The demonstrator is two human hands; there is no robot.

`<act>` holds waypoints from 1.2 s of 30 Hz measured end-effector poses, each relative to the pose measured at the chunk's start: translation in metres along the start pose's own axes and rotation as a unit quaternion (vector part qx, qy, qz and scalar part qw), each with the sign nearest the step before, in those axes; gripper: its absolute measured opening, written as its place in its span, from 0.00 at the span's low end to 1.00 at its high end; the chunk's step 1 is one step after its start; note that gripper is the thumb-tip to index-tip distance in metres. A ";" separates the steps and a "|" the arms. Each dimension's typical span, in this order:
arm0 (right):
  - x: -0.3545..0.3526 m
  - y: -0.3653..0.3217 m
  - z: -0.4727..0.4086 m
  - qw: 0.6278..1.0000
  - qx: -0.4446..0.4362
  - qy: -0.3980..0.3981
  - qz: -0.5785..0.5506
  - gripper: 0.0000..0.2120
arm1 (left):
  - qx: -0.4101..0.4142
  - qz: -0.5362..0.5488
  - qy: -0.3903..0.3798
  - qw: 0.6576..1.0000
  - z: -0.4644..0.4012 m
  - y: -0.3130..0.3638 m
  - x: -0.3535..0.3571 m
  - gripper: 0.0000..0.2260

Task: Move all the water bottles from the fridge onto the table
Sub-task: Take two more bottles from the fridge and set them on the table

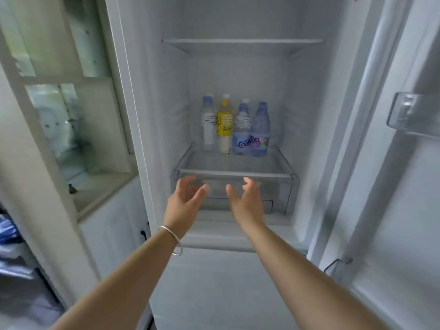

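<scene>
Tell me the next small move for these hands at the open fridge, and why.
Probably reach both hands forward over the shelf edge to the bottles: the left hand and right hand are open, empty and short of the four bottles standing at the back.

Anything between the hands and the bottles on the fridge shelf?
Nothing visible. Left hand and right hand are open, below the clear glass shelf's front edge; the four plastic bottles stand at its back with bare shelf ahead.

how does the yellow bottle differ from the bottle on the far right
The yellow bottle has a yellow label and a white cap; the right bottle is blue-tinted with a blue cap. The yellow bottle stands farther back, the right bottle nearer the front. Both stand upright on the same shelf.
</scene>
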State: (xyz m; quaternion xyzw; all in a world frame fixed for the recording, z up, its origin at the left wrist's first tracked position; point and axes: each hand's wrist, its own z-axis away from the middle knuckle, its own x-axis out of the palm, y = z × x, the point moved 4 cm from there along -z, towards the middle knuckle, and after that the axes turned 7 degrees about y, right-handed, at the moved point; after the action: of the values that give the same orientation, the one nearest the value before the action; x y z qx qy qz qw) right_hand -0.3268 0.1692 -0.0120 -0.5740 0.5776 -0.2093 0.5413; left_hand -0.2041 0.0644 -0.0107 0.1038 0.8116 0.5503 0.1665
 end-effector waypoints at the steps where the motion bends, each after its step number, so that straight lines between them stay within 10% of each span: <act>1: 0.006 0.001 -0.011 1.000 0.003 0.006 -0.004 0.29 | -0.002 0.006 -0.003 1.000 -0.014 -0.005 0.005 0.12; 30: 0.135 -0.060 -0.325 0.981 -0.167 0.093 -0.024 0.29 | 0.090 -0.003 0.150 0.985 -0.338 -0.013 0.138 0.32; 36: 0.145 -0.061 -0.332 0.979 -0.185 0.090 0.000 0.27 | 0.070 0.074 0.093 0.990 -0.352 -0.019 0.147 0.20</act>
State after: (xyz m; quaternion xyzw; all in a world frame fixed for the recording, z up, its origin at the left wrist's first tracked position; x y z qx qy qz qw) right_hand -0.5523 -0.1008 0.0929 -0.6427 0.6529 -0.1495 0.3720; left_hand -0.4746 -0.1933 0.0678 0.1227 0.8500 0.5105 0.0413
